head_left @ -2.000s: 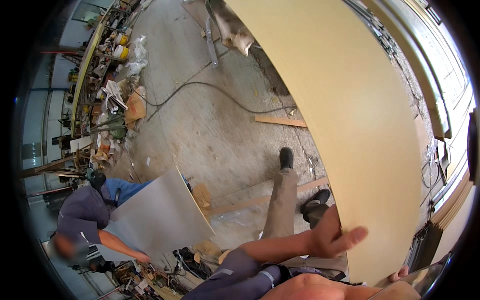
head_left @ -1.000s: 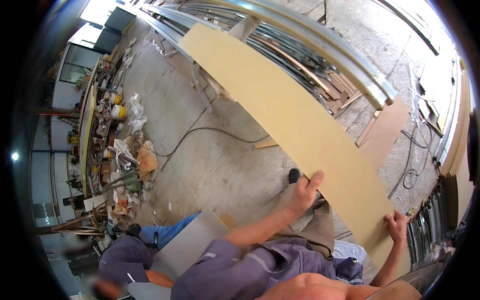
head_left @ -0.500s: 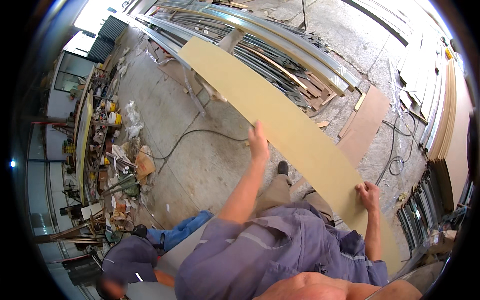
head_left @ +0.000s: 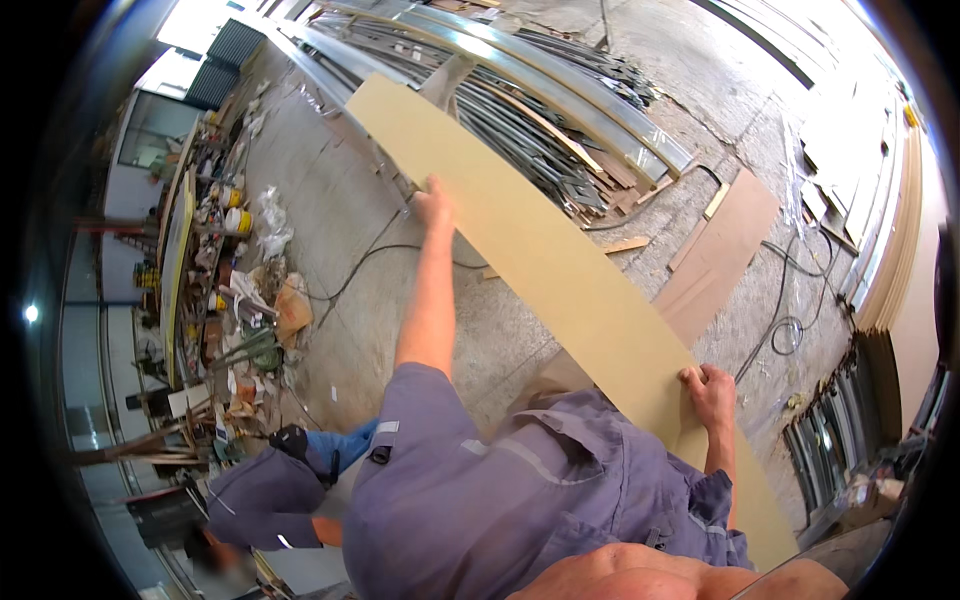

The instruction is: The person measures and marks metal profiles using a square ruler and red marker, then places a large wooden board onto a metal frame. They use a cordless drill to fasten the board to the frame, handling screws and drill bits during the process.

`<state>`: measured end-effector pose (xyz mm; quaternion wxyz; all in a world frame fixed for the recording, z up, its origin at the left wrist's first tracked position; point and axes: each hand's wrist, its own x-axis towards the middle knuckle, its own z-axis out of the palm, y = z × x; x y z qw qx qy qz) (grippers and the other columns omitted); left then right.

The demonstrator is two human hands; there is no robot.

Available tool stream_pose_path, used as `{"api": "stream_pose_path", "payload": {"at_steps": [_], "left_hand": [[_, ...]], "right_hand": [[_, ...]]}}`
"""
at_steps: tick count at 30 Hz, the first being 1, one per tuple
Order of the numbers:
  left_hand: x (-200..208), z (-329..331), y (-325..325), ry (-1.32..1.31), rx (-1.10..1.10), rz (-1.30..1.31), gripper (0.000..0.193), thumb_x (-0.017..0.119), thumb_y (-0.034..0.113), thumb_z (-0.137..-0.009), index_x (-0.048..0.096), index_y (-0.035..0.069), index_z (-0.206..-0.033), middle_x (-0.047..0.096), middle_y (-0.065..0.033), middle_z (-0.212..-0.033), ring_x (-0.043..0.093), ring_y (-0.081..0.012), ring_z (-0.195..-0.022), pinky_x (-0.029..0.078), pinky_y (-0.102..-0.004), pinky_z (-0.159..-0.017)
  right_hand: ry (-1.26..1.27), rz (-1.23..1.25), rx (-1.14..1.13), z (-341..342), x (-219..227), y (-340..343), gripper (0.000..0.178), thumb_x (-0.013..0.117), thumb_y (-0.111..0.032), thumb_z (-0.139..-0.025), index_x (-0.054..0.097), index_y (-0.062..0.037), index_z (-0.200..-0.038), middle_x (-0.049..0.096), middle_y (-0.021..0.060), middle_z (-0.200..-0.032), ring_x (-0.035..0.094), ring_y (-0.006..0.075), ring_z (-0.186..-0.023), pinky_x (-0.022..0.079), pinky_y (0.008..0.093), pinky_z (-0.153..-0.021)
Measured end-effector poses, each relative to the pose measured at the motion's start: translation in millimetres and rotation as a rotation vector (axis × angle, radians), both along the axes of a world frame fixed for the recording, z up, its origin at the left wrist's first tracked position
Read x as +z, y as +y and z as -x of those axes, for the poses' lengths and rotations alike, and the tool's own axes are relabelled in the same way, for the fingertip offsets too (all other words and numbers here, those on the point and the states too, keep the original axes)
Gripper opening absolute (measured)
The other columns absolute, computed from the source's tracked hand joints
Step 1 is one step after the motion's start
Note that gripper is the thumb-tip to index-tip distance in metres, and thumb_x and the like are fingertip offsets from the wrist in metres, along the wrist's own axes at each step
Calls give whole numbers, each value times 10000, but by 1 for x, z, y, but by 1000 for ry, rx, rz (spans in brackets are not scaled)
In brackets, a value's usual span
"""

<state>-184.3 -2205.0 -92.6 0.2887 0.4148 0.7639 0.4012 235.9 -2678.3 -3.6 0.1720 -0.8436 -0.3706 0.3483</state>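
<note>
A long, narrow tan board (head_left: pixel 545 270) runs slantwise in front of me, from the upper left down to the lower right. My left hand (head_left: pixel 434 205) grips its left edge toward the far end, the fingers partly hidden by the board. Nearer to me, my right hand (head_left: pixel 711 396) is closed on the opposite edge, thumb on the top face. The far end of the board reaches over metal profiles, and I cannot tell whether it rests on them.
Long metal profiles (head_left: pixel 530 75) and thin strips lie stacked ahead. A brown sheet (head_left: pixel 727 250) and a black cable (head_left: pixel 785 315) lie on the concrete floor to the right. Cluttered shelves (head_left: pixel 190 290) line the left side. A co-worker (head_left: pixel 265 500) bends at the lower left.
My left hand has slid forward along the board's edge toward its far end. The board and my right hand have shifted slightly left in the picture.
</note>
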Motion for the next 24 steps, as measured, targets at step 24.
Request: {"api": "stream_pose_path", "payload": {"at_steps": [24], "left_hand": [[-3,43,20,445,21,70,571,404,368,-1042,652,-145,-1031,677,-349,-1020,663,-490,-965,530,-528,-856]], "right_hand": [[6,-56,36,-4,-5,-30,486,694,-473,-872,662,-1,-764,616,244,-673,616,429,-650,475,501,-611]]}}
